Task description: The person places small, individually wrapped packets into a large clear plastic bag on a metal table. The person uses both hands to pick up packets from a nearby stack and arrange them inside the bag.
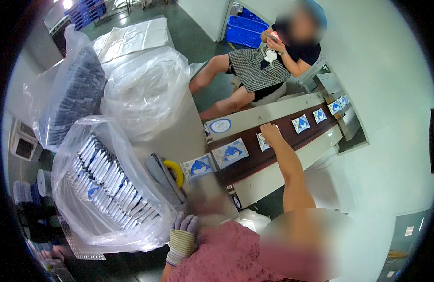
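My right hand [272,133] reaches over the brown conveyor belt [254,168], its fingers bent over a small white packet [263,142] with a blue print; the hand hides part of it. My left hand [183,237], in a grey and striped knit glove, rests low beside the clear plastic bag [151,237], its fingers stretched out and holding nothing. Two packets with a blue whale picture, one [231,153] at the belt's near end and another [198,167] left of it, lie flat. Farther up the belt, several similar packets [301,124] lie in a spaced row.
Inside the clear bag, silvery packets [113,183] stand in tight rows. A yellow ring [175,172] and a folded grey cloth [163,176] lie beside it. Another filled bag [76,89] stands behind. Across the belt sits a person [259,70] holding a phone, near a blue crate [246,32].
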Available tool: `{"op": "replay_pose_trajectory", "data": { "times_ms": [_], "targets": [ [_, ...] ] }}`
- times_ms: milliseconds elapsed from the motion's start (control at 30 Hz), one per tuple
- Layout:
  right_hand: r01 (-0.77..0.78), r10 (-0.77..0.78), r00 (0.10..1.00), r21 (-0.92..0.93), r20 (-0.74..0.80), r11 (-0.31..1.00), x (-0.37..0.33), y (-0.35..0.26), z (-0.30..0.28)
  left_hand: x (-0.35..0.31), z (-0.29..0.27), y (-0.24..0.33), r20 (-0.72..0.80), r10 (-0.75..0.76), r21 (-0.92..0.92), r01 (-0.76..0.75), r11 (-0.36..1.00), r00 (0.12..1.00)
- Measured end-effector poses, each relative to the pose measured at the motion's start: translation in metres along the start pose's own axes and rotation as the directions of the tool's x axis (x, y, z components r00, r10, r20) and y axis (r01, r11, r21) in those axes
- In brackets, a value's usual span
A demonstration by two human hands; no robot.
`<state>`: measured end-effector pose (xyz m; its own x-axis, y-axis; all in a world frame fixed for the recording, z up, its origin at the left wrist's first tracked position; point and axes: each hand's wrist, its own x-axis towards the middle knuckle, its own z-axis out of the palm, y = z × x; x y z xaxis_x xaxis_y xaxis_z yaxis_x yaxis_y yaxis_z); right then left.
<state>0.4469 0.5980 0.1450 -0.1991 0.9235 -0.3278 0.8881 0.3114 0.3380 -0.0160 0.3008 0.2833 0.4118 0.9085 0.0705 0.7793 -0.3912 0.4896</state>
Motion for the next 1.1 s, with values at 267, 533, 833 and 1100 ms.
{"op": "replay_pose_trajectory", "data": {
  "times_ms": [267,533,833,1100],
  "targets": [
    [0.547,-0.615,0.753,0.296,0.233,0.783,0.020,-0.096,-0.092,-0.002,-0.012,-0.002,-0.008,0.008,-0.035,-0.009,0.999,1.000],
    [0.365,-0.688,0.679,0.696,0.255,0.618,0.057,-0.257,-0.112,-0.020,-0.015,-0.014,0.019,0.028,-0.036,-0.027,0.999,0.999],
    [0.330,-0.443,0.893,0.552,0.079,0.766,-0.013,-0.295,-0.062,-0.042,-0.037,-0.028,-0.066,0.023,-0.067,-0.028,0.997,0.998],
    [-0.108,-0.365,0.930,0.986,0.055,-0.128,-0.149,-0.288,-0.097,0.008,-0.046,-0.051,-0.267,-0.281,-0.520,0.108,0.847,0.922]
  ]
}}
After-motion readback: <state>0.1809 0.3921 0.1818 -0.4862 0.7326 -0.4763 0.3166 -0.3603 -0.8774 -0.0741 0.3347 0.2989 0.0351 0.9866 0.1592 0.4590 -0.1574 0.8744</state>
